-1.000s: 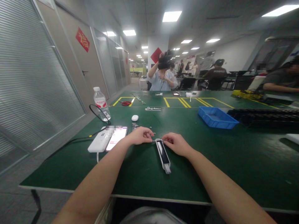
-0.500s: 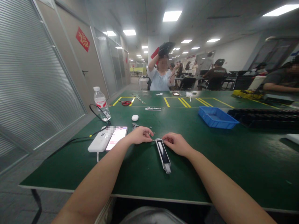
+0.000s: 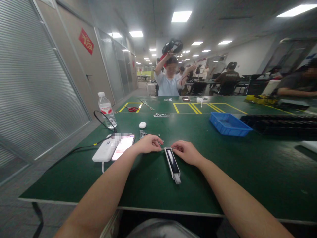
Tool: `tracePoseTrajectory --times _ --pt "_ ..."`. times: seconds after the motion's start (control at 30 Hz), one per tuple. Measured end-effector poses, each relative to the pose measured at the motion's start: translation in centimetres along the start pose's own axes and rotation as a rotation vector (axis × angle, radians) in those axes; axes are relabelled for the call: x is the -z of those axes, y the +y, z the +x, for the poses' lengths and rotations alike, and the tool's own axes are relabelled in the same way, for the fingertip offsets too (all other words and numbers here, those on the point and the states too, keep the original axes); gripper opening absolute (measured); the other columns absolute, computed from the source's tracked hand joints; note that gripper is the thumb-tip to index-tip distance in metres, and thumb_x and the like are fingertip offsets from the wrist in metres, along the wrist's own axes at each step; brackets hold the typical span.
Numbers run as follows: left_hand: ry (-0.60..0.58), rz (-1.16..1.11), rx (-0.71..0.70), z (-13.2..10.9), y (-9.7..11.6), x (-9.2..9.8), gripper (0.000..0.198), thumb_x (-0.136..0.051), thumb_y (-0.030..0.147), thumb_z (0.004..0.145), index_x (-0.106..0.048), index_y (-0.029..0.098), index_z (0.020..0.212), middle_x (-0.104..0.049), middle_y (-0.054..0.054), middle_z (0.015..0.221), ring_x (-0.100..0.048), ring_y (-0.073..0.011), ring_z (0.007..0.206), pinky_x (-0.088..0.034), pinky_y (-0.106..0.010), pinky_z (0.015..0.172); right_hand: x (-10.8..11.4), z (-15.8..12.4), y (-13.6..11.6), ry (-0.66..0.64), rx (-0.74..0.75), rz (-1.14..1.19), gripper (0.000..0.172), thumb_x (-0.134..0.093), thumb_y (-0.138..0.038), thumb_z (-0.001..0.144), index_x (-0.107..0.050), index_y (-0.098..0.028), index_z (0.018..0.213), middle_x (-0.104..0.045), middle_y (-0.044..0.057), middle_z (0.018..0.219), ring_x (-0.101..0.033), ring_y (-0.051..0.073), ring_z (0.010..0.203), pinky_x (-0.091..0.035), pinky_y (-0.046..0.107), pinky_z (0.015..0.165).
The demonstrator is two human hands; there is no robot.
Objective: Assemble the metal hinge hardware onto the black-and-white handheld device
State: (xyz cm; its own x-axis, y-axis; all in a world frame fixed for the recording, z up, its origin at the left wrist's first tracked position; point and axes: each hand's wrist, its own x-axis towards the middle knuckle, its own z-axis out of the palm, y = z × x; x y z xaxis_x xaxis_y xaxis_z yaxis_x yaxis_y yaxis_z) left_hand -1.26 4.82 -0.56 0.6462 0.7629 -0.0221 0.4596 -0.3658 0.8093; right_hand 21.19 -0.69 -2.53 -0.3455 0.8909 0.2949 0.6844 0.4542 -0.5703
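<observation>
A long, narrow white device with a dark strip along its top (image 3: 173,162) lies on the green table, a pale grey tab at its near end. My left hand (image 3: 150,144) is closed in a pinch at the left of its far end, on something tiny that I cannot make out. On the other side, my right hand (image 3: 186,152) is pinched too, its fingertips by the device's far right corner; what they hold is too small to name. Several small rings (image 3: 162,141) lie just beyond my left fingers, partly hidden. A crumpled grey packet (image 3: 143,134) rests behind that hand.
Left of my arm are a lit phone (image 3: 123,147), a white box with a cable (image 3: 104,150) and a water bottle (image 3: 107,110). A white earbud case (image 3: 142,125), red-handled scissors (image 3: 133,109) and a blue tray (image 3: 230,124) lie farther off. A person (image 3: 169,79) sits opposite.
My hands and the white device stay almost in place. Across the table, the person's raised arms and the dark headgear above their head have shifted.
</observation>
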Motion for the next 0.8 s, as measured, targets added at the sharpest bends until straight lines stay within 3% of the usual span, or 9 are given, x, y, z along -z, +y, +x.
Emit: tracePoseTrajectory --times 0.8 --pt "0.023 0.071 -0.080 -0.1 1.2 -1.1 0.026 -0.066 0.023 0.069 -0.063 0.011 0.093 -0.065 -0.004 0.074 -0.061 -0.0118 0.068 -0.049 -0.023 0.064 -0.2 0.1 0.1 0.019 -0.012 0.020 0.015 -0.055 -0.020 0.079 -0.068 -0.017 0.086 -0.056 0.000 0.068 -0.047 0.011 0.060 -0.038 0.024 0.058"
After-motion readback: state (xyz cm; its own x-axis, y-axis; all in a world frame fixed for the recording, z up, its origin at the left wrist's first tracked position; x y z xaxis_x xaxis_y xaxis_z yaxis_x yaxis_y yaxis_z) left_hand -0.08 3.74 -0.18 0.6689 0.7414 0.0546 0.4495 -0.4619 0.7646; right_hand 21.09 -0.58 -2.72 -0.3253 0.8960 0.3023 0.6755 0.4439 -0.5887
